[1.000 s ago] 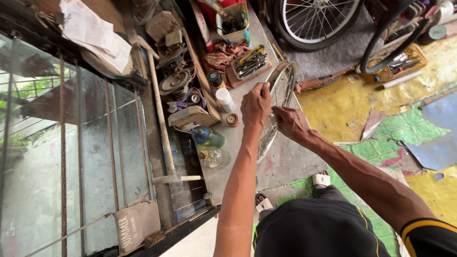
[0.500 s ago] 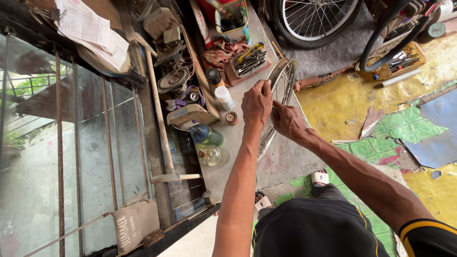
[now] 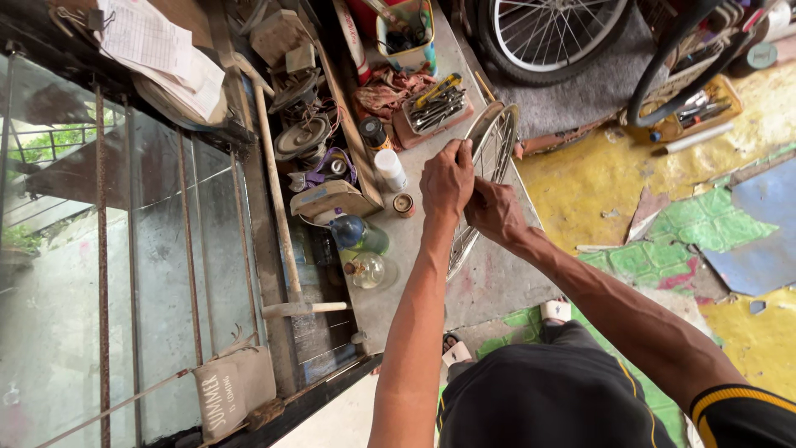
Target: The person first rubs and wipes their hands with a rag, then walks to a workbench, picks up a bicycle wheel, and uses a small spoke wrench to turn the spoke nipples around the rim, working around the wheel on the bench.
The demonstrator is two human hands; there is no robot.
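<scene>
While gripping 1 wheel rim (image 3: 494, 158): 2 hands.

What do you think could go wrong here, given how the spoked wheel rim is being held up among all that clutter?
The left hand and right hand grip one spot on the spoked wheel rim, so it might twist or slip. Fingers sit near the thin spokes and could get pinched. If the rim swings or drops, it could strike the glass bulb, the green bottle or the small tin close beside it.
</scene>
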